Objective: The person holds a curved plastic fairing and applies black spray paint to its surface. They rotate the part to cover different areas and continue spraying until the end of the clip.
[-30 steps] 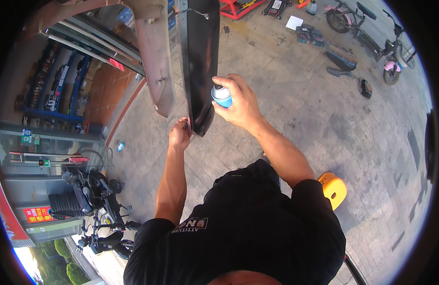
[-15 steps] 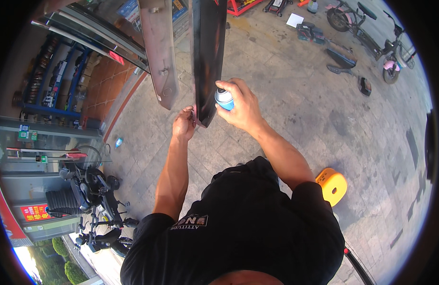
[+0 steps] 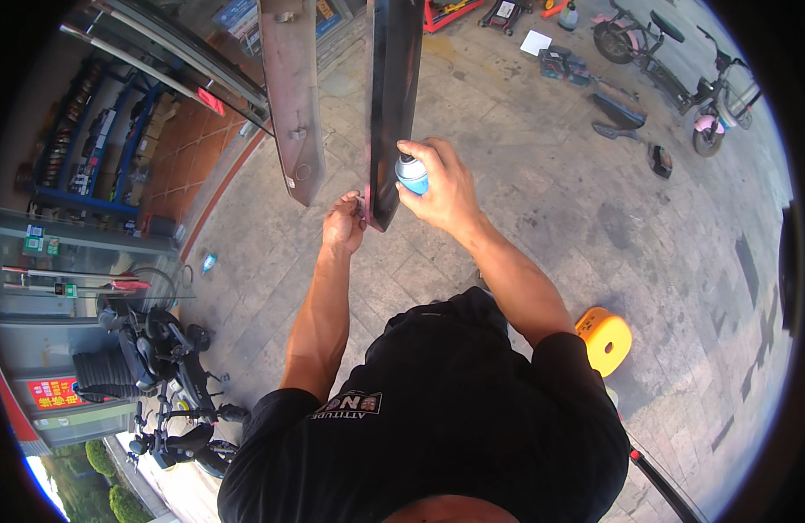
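Spraying, it seems: can (image 3: 412, 175) just right of the panel (image 3: 397, 105)!
Left hand (image 3: 342, 227) pinches its tip; right hand (image 3: 448, 185), gripping the can, likely needs an even sweep.

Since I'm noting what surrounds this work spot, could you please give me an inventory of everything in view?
Long panel: one, black with reddish edge, upper centre
Second panel: one, dull reddish-brown, left of it
Spray can: one, blue with pale top, right of the long panel
Stool: one, yellow, right
Bike: one, black and pink, upper right
Sheet: one, white, upper right paving
Loose parts: at least three, dark, below the sheet
Red stand: one, red, top edge
Shelving: one rack, blue, left
Poster: one, red, lower left
Parked two-wheelers: at least two, black, lower left
Shrubs: at least two, green, lower left
T-shirt: one, black, lower centre
Left hand: one, bare, at the long panel's lower end
Right hand: one, bare, around the spray can
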Demonstrator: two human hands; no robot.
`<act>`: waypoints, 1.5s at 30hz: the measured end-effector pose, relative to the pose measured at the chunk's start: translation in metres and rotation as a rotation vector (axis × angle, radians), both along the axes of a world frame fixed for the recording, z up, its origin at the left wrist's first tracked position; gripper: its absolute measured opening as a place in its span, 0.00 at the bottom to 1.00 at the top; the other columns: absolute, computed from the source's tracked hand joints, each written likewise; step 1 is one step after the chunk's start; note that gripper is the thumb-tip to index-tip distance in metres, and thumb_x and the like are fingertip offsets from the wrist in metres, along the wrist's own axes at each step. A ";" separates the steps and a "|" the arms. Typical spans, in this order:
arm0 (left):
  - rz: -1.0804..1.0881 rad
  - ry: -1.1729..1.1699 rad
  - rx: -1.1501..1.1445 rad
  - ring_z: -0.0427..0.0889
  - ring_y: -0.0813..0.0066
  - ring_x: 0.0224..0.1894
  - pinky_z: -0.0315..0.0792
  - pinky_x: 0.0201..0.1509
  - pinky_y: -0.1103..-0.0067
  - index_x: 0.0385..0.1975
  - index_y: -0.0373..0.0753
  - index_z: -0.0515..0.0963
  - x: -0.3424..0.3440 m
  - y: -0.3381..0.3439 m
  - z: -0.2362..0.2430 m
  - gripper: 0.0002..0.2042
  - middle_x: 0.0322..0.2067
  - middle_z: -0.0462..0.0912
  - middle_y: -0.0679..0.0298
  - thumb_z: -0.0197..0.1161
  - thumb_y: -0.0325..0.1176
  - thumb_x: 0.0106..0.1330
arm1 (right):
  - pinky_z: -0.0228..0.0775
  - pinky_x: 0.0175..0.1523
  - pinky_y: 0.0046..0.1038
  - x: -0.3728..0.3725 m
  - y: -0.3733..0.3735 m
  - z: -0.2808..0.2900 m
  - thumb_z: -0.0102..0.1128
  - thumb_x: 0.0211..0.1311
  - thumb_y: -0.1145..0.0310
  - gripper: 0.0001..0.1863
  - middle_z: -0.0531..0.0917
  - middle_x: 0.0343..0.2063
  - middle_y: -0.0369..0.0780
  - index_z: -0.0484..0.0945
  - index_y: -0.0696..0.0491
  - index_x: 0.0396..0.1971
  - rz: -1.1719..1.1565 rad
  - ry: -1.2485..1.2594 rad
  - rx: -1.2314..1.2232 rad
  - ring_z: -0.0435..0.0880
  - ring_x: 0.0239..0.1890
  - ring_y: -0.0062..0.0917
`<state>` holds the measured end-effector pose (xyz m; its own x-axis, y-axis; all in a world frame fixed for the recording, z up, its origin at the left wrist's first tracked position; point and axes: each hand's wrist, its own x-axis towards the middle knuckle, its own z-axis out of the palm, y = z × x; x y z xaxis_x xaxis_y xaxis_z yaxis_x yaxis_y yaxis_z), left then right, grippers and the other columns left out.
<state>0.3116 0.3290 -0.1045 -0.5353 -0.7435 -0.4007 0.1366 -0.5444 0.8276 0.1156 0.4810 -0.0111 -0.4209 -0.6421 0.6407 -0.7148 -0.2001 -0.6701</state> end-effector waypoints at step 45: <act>-0.036 0.172 0.151 0.84 0.72 0.36 0.77 0.42 0.75 0.42 0.41 0.78 0.010 0.005 -0.019 0.05 0.35 0.84 0.65 0.54 0.25 0.73 | 0.80 0.47 0.41 0.049 0.033 -0.037 0.75 0.45 0.69 0.33 0.79 0.48 0.43 0.76 0.44 0.56 -0.106 -0.118 0.145 0.83 0.47 0.43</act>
<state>0.3215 0.3341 -0.1231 -0.6303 -0.6614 -0.4065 0.2466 -0.6671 0.7030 0.1645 0.5139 -0.0483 -0.5572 -0.6724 0.4873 -0.6418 -0.0236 -0.7665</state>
